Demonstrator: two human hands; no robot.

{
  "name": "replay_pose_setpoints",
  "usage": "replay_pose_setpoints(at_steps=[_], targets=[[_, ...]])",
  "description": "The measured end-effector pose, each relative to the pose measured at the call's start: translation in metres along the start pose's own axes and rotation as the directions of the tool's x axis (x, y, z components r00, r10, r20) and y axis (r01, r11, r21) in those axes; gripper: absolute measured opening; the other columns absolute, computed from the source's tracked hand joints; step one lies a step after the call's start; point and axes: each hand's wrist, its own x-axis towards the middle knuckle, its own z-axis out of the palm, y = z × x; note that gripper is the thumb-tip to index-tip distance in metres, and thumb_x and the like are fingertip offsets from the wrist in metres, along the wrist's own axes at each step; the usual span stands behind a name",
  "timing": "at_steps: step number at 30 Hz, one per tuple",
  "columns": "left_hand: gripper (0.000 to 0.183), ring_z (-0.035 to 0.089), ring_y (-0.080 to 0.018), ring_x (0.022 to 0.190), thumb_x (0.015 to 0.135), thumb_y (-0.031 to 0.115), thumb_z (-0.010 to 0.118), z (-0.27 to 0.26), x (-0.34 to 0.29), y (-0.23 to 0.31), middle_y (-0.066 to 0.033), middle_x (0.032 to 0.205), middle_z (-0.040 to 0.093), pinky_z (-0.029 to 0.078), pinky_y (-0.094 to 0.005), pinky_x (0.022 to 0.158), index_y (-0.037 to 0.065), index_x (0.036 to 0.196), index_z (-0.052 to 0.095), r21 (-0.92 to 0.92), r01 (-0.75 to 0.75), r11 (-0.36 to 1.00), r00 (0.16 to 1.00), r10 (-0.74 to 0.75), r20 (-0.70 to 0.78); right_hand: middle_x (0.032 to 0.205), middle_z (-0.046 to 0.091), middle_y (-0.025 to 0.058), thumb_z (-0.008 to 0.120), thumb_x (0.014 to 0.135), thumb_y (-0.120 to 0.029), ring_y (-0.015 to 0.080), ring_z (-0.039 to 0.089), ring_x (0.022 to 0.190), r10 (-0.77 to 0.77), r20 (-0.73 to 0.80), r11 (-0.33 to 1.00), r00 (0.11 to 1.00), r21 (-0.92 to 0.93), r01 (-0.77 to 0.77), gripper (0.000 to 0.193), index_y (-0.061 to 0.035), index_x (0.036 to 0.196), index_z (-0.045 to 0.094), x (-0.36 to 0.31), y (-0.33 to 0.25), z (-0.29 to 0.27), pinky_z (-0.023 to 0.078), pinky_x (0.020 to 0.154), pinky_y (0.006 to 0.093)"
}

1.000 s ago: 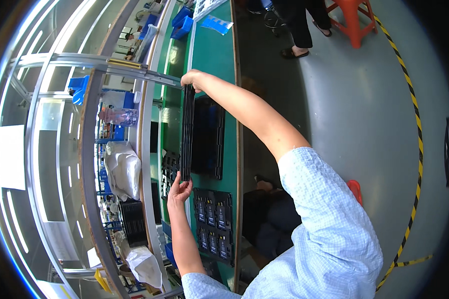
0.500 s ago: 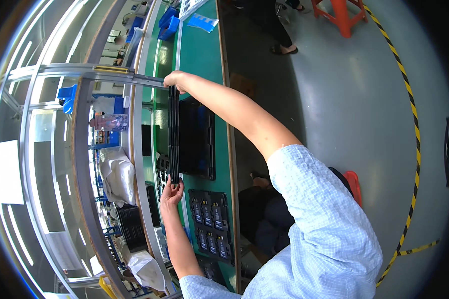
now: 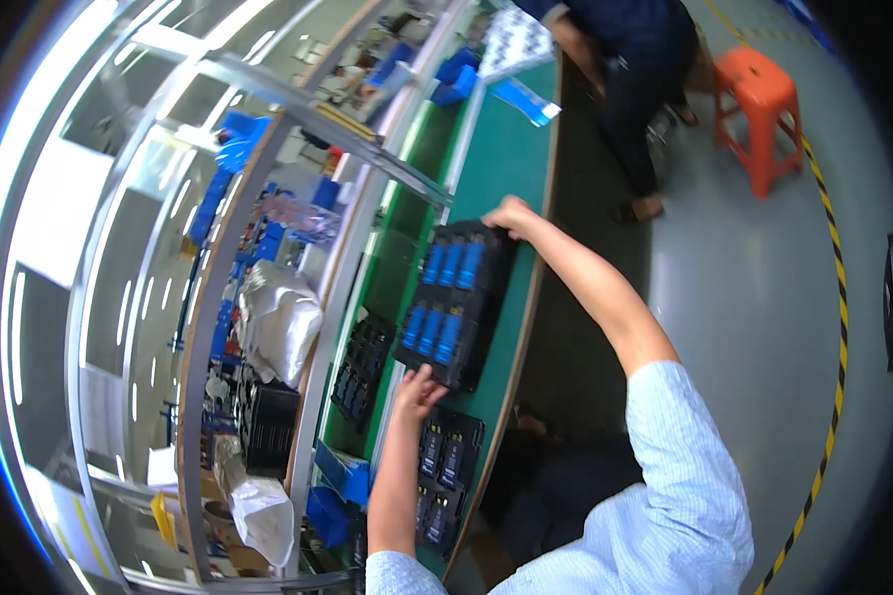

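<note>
Between my two hands is a stack of black trays (image 3: 429, 307), tilted over the green bench. Its top tray holds several blue rectangular parts (image 3: 437, 332) in two groups. My left hand (image 3: 419, 393) grips the near end, thumb at the edge. My right hand (image 3: 509, 215) is closed on the far right corner; some of its fingers are hidden. Just nearer than my left hand, another black tray (image 3: 476, 428) with dark rectangular parts lies on the bench. Whether the held stack touches anything below it, I cannot tell.
A further black tray (image 3: 364, 362) lies left of the stack, beyond a rail. Blue bins (image 3: 339, 476) stand near my left forearm. A metal frame bar (image 3: 387, 164) crosses at far left. Another person (image 3: 630, 89) stands beyond the bench, near an orange stool (image 3: 759, 109).
The stack was on edge and now leans flatter, showing the blue parts. Both hands moved with it. The view has shifted, and more of the other person shows.
</note>
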Motion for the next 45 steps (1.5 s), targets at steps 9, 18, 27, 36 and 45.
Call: replay_pose_setpoints(at_steps=[9, 18, 27, 36, 45], targets=[[0.063, 0.062, -0.0361, 0.089, 0.088, 0.031, 0.059, 0.046, -0.034, -0.009, -0.0235, 0.111, 0.051, 0.054, -0.0438, 0.073, -0.003, 0.134, 0.034, 0.932, -0.274, 0.236, 0.670, 0.743, 0.009, 0.123, 0.055, 0.0124, 0.059, 0.080, -0.041, 0.0372, 0.047, 0.116, -0.438, -0.118, 0.757, 0.891, -0.584, 0.295, 0.041, -0.0157, 0.112, 0.065, 0.004, 0.048, -0.011, 0.044, 0.092, 0.0511], [0.046, 0.040, -0.0389, 0.121, 0.086, 0.023, 0.060, 0.016, -0.067, -0.057, -0.0199, 0.130, 0.041, 0.032, -0.0474, 0.102, 0.003, 0.125, 0.047, 0.729, -0.635, 0.256, 0.413, 0.910, 0.039, 0.101, 0.057, 0.0145, 0.062, 0.078, -0.001, 0.0318, 0.053, 0.098, -0.933, 0.126, 0.247, 0.338, -0.460, 0.853, 0.015, -0.0012, 0.093, 0.059, -0.117, 0.021, 0.094, 0.042, 0.084, 0.0418], [0.041, 0.045, -0.0373, 0.113, 0.076, 0.008, 0.062, -0.198, -0.072, -0.084, -0.0188, 0.118, 0.047, 0.037, -0.0454, 0.098, 0.000, 0.115, 0.050, 0.831, -0.276, 0.482, 0.095, 0.875, -0.475, 0.084, 0.062, 0.0141, 0.066, 0.079, -0.010, 0.0310, 0.059, 0.086, -0.774, 0.614, 0.325, 0.156, 0.174, 0.930, 0.011, 0.0001, 0.084, 0.065, -0.255, 0.018, 0.292, 0.048, 0.076, 0.0390], [0.042, 0.065, -0.0334, 0.090, 0.069, 0.026, 0.077, -0.347, -0.048, -0.105, -0.0220, 0.093, 0.066, 0.051, -0.0392, 0.081, -0.004, 0.096, 0.065, 0.494, 0.042, 0.869, 0.401, 0.438, -0.805, 0.081, 0.062, 0.0164, 0.063, 0.083, -0.019, 0.0335, 0.060, 0.083, -0.617, 0.764, 0.420, 0.190, 0.115, 0.900, 0.019, -0.0003, 0.082, 0.067, -0.263, 0.067, 0.377, 0.048, 0.076, 0.0411], [0.027, 0.067, -0.0283, 0.066, 0.087, 0.021, 0.056, -0.355, -0.049, -0.107, -0.0221, 0.070, 0.066, 0.052, -0.0380, 0.064, -0.004, 0.082, 0.067, 0.417, -0.113, 0.902, 0.365, 0.428, -0.827, 0.086, 0.063, 0.0135, 0.063, 0.084, -0.019, 0.0314, 0.059, 0.088, -0.639, 0.764, 0.328, 0.094, 0.159, 0.931, 0.017, -0.0021, 0.083, 0.067, -0.262, 0.068, 0.375, 0.047, 0.079, 0.0394]])
